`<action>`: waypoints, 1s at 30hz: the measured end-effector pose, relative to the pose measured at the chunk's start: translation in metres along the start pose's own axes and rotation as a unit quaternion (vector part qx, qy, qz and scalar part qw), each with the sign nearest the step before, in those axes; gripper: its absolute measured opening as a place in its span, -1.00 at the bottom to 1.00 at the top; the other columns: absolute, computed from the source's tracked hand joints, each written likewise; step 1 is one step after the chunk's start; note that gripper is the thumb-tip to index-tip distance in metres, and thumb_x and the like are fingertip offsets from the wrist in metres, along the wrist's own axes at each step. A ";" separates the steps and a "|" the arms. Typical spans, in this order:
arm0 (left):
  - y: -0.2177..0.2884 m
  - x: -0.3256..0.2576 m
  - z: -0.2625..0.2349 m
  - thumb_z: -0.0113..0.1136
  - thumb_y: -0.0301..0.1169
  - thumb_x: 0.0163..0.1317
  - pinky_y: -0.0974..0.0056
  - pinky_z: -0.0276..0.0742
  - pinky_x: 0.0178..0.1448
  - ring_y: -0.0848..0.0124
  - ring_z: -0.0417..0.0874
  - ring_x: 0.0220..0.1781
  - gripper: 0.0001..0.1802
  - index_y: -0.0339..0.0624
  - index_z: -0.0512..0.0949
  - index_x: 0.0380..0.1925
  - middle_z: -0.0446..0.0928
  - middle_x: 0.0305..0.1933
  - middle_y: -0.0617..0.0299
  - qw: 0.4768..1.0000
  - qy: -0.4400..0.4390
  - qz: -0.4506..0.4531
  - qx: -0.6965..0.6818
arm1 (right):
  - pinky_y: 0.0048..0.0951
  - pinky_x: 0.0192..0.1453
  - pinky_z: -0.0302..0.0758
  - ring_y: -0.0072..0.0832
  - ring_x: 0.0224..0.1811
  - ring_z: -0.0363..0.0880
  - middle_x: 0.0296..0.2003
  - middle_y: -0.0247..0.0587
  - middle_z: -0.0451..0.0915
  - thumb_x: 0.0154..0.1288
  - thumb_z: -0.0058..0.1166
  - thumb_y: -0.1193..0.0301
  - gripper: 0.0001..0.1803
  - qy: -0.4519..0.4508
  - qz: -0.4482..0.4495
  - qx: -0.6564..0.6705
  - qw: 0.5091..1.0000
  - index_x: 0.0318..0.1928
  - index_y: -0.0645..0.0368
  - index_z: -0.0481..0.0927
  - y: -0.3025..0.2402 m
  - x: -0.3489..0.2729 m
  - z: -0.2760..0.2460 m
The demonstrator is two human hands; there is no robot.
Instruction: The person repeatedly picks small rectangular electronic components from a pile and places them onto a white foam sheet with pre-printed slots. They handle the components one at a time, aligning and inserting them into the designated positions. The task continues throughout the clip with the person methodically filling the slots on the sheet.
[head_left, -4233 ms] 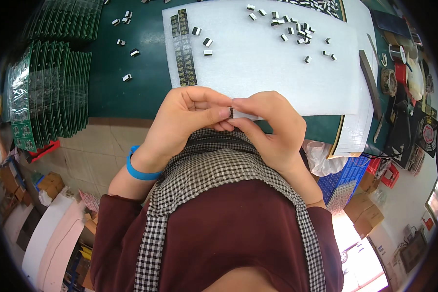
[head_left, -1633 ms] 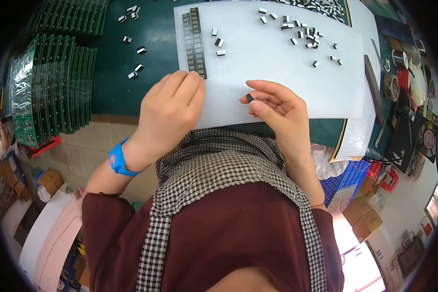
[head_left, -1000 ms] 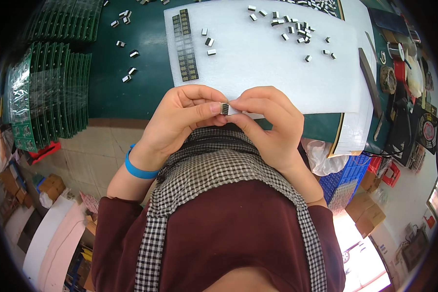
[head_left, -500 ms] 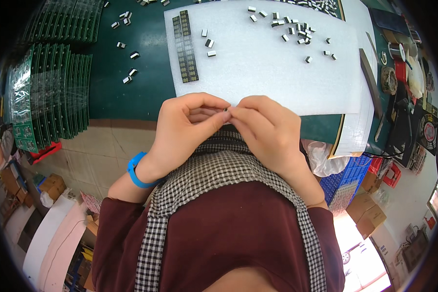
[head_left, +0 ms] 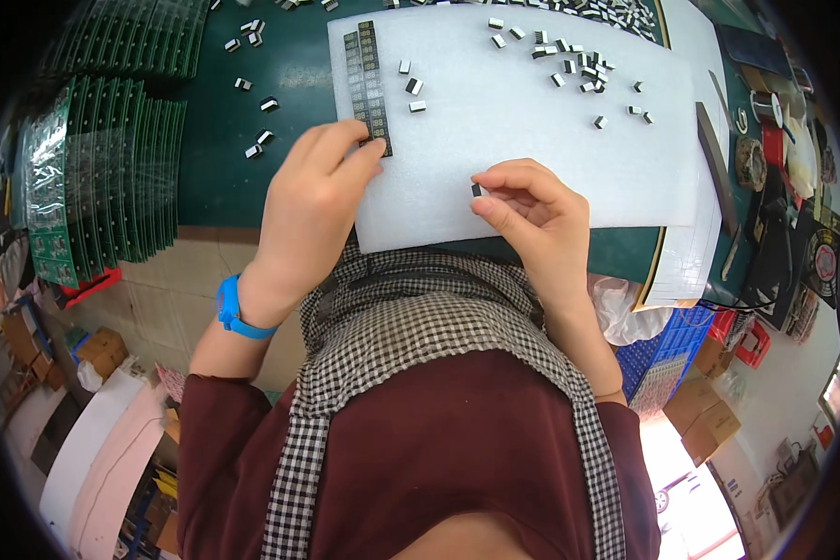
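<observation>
My left hand point(head_left: 313, 191), with a blue band on the wrist, reaches to the lower end of a dark strip of small display films point(head_left: 372, 70). Its thumb and fingertips close around that end; the exact contact is partly hidden by the fingers. Between the thumb and fingers of my right hand point(head_left: 539, 201) is a small black-and-white display block point(head_left: 478, 190), raised over the white foam sheet point(head_left: 439, 210). Beside the strip lie a few loose display blocks point(head_left: 413, 86). A larger scattered group of blocks point(head_left: 588, 71) rests on the sheet's far right part.
Stacks of green circuit boards point(head_left: 107, 177) stand at the left. More blocks are scattered on the green table point(head_left: 224, 177) and along the far edge. A dark bar point(head_left: 714, 168) and a solder spool point(head_left: 766, 107) lie at the right. A blue crate point(head_left: 658, 350) is below.
My hands were together near the table's front edge and have parted. The left has moved up and left to the strip; the right has shifted slightly right with the display block.
</observation>
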State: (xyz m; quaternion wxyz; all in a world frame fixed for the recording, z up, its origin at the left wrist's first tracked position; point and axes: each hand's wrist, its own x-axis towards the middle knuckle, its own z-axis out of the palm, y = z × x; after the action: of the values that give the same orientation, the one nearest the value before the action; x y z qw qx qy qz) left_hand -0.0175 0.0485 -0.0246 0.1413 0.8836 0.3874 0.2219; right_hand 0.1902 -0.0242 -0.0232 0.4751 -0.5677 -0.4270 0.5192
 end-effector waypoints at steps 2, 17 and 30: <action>0.001 0.000 0.000 0.23 -0.62 -0.07 0.27 0.52 -0.16 0.21 0.57 -0.17 -0.74 -0.36 0.57 -0.28 0.51 -0.21 0.06 0.996 -0.008 0.063 0.065 | -0.59 -0.08 0.51 -0.56 -0.19 0.54 -0.23 -0.26 0.55 0.10 0.22 0.59 -0.81 -0.006 0.003 0.005 1.000 -0.22 0.30 0.62 0.000 0.000 0.000; 0.022 -0.007 0.001 0.20 -0.49 0.19 0.38 0.60 -0.12 0.44 0.64 -0.26 -0.82 -0.32 0.56 -0.21 0.61 -0.26 0.15 0.585 -0.106 -0.356 -0.721 | -0.52 -0.28 0.53 -0.47 -0.32 0.60 -0.32 -0.22 0.59 -0.09 0.27 0.64 -0.72 0.018 -0.185 -0.179 0.966 -0.27 0.18 0.64 -0.010 -0.003 0.008; 0.023 -0.009 0.015 0.20 -0.47 0.21 0.41 0.61 -0.12 0.47 0.65 -0.26 -0.82 -0.30 0.57 -0.20 0.61 -0.27 0.17 0.553 -0.110 -0.347 -0.749 | -0.51 -0.34 0.54 -0.44 -0.36 0.60 -0.35 -0.23 0.58 -0.09 0.28 0.63 -0.76 0.011 -0.237 -0.214 0.948 -0.31 0.18 0.62 -0.012 -0.003 0.010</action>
State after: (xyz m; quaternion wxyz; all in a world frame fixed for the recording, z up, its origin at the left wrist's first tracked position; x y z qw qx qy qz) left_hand -0.0005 0.0254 -0.0305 0.8598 0.2727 0.3394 0.2668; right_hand 0.1799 -0.0239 -0.0106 0.4568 -0.5442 -0.6448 0.2816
